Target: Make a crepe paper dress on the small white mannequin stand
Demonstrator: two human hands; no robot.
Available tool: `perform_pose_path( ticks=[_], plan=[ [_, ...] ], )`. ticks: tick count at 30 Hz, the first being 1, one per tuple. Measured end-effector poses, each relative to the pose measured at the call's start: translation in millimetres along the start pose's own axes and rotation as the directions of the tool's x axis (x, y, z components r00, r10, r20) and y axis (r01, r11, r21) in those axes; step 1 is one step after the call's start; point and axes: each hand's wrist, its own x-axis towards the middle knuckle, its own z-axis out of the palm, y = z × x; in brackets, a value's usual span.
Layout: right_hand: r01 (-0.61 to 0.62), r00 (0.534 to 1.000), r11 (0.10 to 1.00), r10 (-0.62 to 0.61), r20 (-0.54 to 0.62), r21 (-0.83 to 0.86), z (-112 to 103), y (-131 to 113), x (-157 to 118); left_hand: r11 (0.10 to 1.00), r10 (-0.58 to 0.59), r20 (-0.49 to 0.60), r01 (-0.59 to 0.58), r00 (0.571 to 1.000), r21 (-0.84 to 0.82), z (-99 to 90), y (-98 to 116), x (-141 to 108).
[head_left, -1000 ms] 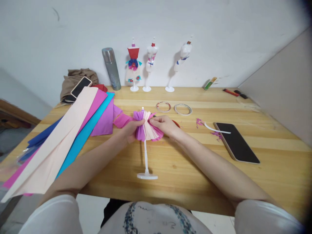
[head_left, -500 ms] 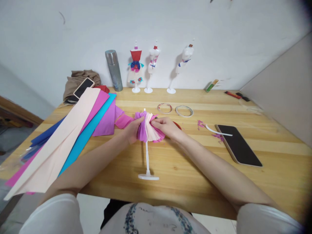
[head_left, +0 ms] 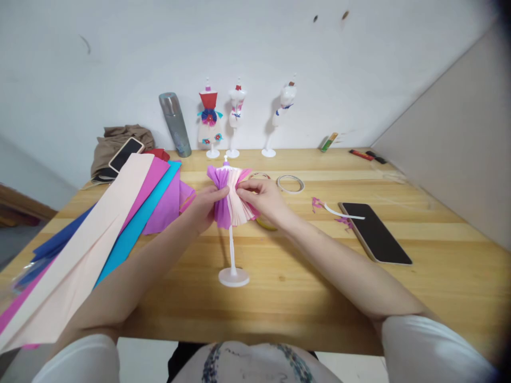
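A small mannequin on a white stand (head_left: 232, 255) is before me, dressed in pleated crepe paper (head_left: 238, 205) of purple, cream and pink. Its purple neck shows above the pleats. My left hand (head_left: 205, 207) is closed round the purple side, thumb pressed on the front. On the cream and pink side, my right hand (head_left: 261, 198) pinches the pleats near the waist. The fingers of both hands are partly hidden behind the paper. A tape roll partly shows behind my right hand, and a yellow round thing (head_left: 266, 223) lies under it.
Folded crepe paper sheets (head_left: 99, 229) cover the left side, near a phone (head_left: 126, 154) and brown cloth. A flask (head_left: 175, 125) and several mannequins, including a red-topped one (head_left: 208, 101), stand along the wall. Right are a tape roll (head_left: 279, 183), paper scraps and a larger phone (head_left: 375, 231).
The mannequin has tipped so that its neck and the round face of its base show more. My right hand has shifted its pinch toward the middle of the pleats. The camera view has shifted.
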Motion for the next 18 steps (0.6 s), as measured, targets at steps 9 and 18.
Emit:
perform_pose_path(
  ticks=[9, 18],
  plan=[
    [0.193, 0.967, 0.981, -0.196, -0.161, -0.034, 9, -38, 12, 0.964, 0.262, -0.028, -0.260, 0.965, 0.049, 14.6, 26, 6],
    [0.300, 0.918, 0.954, -0.293, -0.268, -0.016, 15, -34, 28, 0.869, 0.486, -0.027, -0.480, 0.873, 0.122, 13.8, 28, 21]
  ],
)
